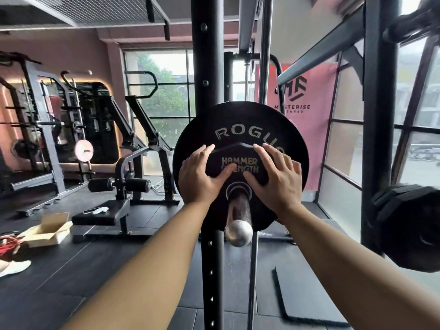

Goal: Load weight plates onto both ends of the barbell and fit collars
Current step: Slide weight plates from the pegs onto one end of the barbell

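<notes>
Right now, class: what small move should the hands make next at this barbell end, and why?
Probably press the Hammer Strength plate flush against the Rogue plate: the left hand and right hand lie flat on it, and the sleeve beyond carries no collar yet.

Daylight is pouring through the tall gridded windows [171, 65] at the centre of the frame, with green trees showing beyond the glass. Pink walls [71, 46] are running along the upper left, where a rounded mirror [95, 120] is glowing around its edge. Black floor [71, 282] is spreading across the bottom. A padded machine [119, 184] is standing left of centre, a cardboard box [50, 229] is lying open at the lower left, and a pink banner [317, 139] is hanging at the right.
</notes>
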